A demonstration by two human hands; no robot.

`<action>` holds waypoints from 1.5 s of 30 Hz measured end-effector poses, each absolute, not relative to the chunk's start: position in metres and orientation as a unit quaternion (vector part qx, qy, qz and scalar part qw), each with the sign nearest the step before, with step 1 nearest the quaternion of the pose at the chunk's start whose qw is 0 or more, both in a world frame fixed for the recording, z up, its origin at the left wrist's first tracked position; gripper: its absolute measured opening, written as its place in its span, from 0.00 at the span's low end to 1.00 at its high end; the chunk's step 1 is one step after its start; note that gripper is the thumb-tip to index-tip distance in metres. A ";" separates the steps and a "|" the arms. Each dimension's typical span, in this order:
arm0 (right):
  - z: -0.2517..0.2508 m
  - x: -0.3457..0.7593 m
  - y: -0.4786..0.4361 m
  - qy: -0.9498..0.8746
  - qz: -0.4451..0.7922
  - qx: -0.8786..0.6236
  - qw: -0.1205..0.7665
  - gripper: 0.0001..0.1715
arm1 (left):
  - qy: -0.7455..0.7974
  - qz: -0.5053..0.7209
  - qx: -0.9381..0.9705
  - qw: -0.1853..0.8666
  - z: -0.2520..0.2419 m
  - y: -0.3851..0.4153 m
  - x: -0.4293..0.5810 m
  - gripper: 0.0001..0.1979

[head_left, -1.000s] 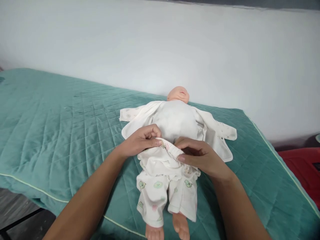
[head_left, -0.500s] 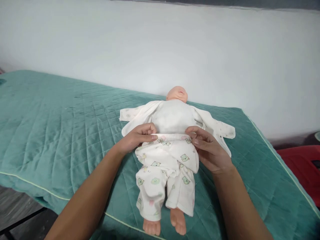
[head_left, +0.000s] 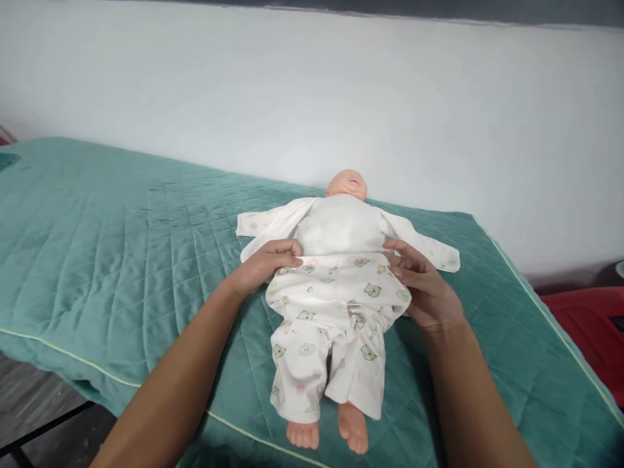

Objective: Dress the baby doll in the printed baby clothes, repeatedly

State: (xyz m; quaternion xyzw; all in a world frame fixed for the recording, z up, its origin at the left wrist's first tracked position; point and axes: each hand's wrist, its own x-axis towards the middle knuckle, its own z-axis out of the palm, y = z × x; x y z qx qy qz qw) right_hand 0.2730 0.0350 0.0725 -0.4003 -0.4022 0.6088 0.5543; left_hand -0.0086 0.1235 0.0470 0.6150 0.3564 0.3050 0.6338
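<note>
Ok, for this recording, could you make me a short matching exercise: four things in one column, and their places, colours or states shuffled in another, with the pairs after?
Column one
1. Printed trousers
2. Doll's head
3. Quilted cover
4. Doll's feet

Column two
A. Bare, showing below the cuffs
B. Plain green
C. Beyond the white top, toward the pale wall
D. Held near the waistband by the left hand and right hand

Pairs: 1-D, 2-C, 3-B, 4-A

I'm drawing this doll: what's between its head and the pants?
In the head-camera view, the white body lies between the head and the pants, with the open shirt at both sides.
</note>
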 end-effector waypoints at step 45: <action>0.073 0.256 0.039 -0.383 0.493 -0.465 0.628 0.07 | 0.379 0.512 0.476 0.606 0.046 0.115 0.018 0.16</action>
